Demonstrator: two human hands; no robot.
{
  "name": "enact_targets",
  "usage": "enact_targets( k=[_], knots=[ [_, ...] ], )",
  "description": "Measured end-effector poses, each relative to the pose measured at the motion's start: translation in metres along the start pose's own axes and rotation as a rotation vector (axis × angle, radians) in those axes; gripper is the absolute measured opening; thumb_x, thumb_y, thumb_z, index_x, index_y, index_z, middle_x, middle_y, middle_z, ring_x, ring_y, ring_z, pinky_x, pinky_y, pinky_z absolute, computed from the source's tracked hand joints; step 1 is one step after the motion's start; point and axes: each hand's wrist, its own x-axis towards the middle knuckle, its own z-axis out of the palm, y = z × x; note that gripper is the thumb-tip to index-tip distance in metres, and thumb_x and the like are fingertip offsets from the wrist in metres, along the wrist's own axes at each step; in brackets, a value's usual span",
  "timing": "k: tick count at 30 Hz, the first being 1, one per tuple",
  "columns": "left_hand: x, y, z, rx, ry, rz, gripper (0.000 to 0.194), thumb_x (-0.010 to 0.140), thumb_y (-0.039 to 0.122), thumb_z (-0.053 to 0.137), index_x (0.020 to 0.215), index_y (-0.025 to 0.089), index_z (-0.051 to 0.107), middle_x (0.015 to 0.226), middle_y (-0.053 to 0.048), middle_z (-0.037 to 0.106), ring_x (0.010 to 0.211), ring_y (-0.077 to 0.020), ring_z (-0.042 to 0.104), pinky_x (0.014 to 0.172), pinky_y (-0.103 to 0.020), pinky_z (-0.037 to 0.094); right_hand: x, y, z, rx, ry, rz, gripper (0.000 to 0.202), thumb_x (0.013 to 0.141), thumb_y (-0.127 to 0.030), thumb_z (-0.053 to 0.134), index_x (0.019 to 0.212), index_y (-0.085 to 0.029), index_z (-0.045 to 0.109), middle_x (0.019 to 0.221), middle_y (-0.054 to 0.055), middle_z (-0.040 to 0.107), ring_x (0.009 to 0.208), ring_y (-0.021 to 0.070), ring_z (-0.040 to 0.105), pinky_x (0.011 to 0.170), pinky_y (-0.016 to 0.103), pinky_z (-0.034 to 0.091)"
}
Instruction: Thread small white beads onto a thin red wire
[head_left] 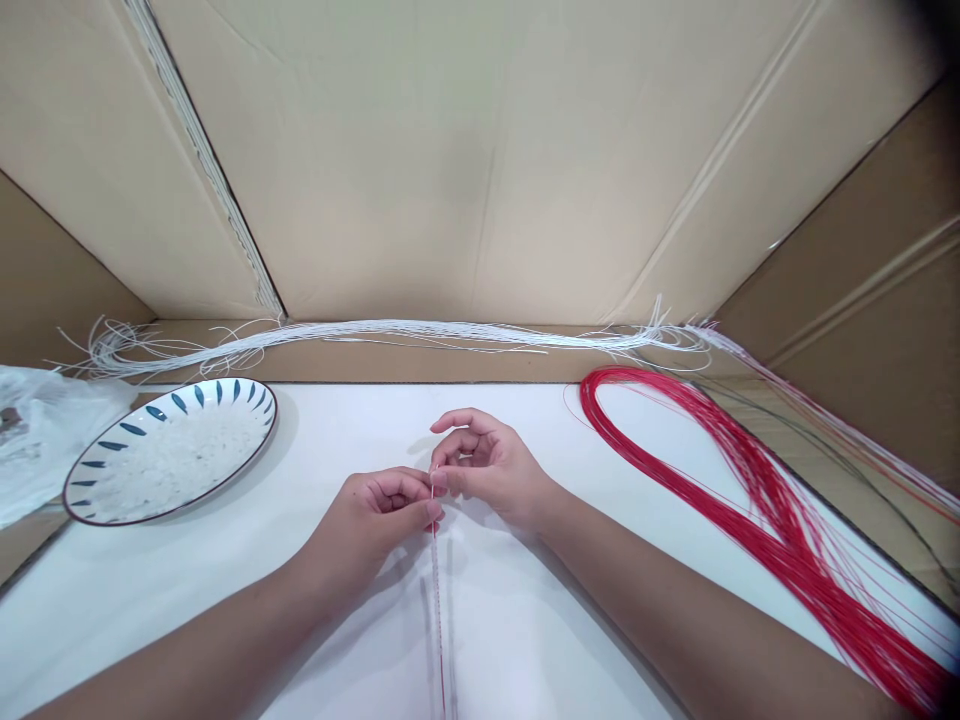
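A thin red cord (442,680) runs down from my hands towards the near edge, with a row of small clear pieces like beads along its middle stretch. My left hand (386,505) pinches this cord between thumb and forefinger. Just above, my right hand (484,470) is closed at thumb and fingertip on the cord's upper end, its forefinger raised and bent. The two hands nearly touch; the fingers partly hide the tip of the cord. To the left, an oval plate (154,412) with blue leaf marks holds many small clear pieces.
A looped bundle of red cords (675,485) lies on the white table (510,640) at right. White cords (420,330) stretch along the back by the cardboard wall (450,160). A clear plastic bag (52,430) sits beyond the plate's left side. More coloured strands (847,415) run along the right.
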Motion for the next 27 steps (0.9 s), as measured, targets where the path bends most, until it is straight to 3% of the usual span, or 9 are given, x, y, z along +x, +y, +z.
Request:
enact_targets(
  k=[3, 6, 9, 14, 20, 27],
  knots=[
    [0.001, 0.001, -0.001, -0.051, 0.000, -0.021, 0.022, 0.070, 0.034, 0.085, 0.059, 0.019, 0.074, 0.083, -0.003, 0.069, 0.078, -0.0163, 0.054, 0.074, -0.030, 0.039, 0.001, -0.002, -0.006, -0.263, -0.071, -0.221, 0.033, 0.082, -0.017, 0.080, 0.113, -0.022, 0.069, 0.095, 0.004, 0.073, 0.077, 0.0141, 0.068, 0.064, 0.026, 0.056],
    [0.004, 0.001, -0.004, -0.103, -0.037, -0.072, 0.021, 0.069, 0.035, 0.088, 0.063, 0.018, 0.076, 0.076, -0.003, 0.068, 0.077, -0.0161, 0.055, 0.075, -0.029, 0.040, 0.002, -0.006, -0.012, -0.705, -0.212, -0.640, 0.023, 0.092, -0.011, 0.066, 0.110, -0.021, 0.076, 0.121, 0.012, 0.071, 0.095, 0.0167, 0.068, 0.080, 0.032, 0.058],
    [0.007, 0.002, -0.009, -0.152, -0.091, -0.125, 0.021, 0.067, 0.033, 0.091, 0.065, 0.017, 0.077, 0.076, -0.004, 0.071, 0.078, -0.0167, 0.059, 0.076, -0.029, 0.042, 0.003, -0.009, -0.015, -0.953, -0.263, -0.924, 0.023, 0.095, -0.008, 0.062, 0.107, -0.021, 0.077, 0.115, 0.011, 0.076, 0.088, 0.0155, 0.066, 0.082, 0.032, 0.057],
    [0.010, 0.003, -0.015, -0.220, -0.153, -0.134, 0.025, 0.067, 0.030, 0.094, 0.061, 0.015, 0.074, 0.076, -0.003, 0.070, 0.075, -0.0129, 0.058, 0.070, -0.024, 0.043, 0.004, -0.010, -0.014, -1.066, -0.173, -1.038, 0.011, 0.097, -0.014, 0.065, 0.095, -0.018, 0.075, 0.088, 0.007, 0.077, 0.075, 0.0155, 0.061, 0.069, 0.028, 0.055],
    [0.012, 0.001, -0.016, -0.325, -0.185, -0.110, 0.026, 0.067, 0.030, 0.096, 0.067, 0.013, 0.077, 0.074, -0.005, 0.072, 0.077, -0.0130, 0.060, 0.074, -0.022, 0.048, 0.001, -0.013, -0.008, -1.247, -0.153, -1.114, 0.010, 0.098, -0.016, 0.062, 0.095, -0.015, 0.071, 0.083, 0.006, 0.074, 0.069, 0.0157, 0.058, 0.062, 0.028, 0.051],
    [-0.001, 0.000, -0.001, -0.481, -0.237, -0.005, 0.028, 0.071, 0.036, 0.094, 0.074, 0.017, 0.074, 0.074, -0.001, 0.070, 0.072, -0.0120, 0.062, 0.068, -0.021, 0.049, -0.015, -0.005, 0.024, -1.033, 0.146, -1.122, 0.016, 0.088, -0.005, 0.060, 0.093, -0.020, 0.061, 0.079, 0.006, 0.072, 0.070, 0.0175, 0.064, 0.063, 0.031, 0.052]
  ],
)
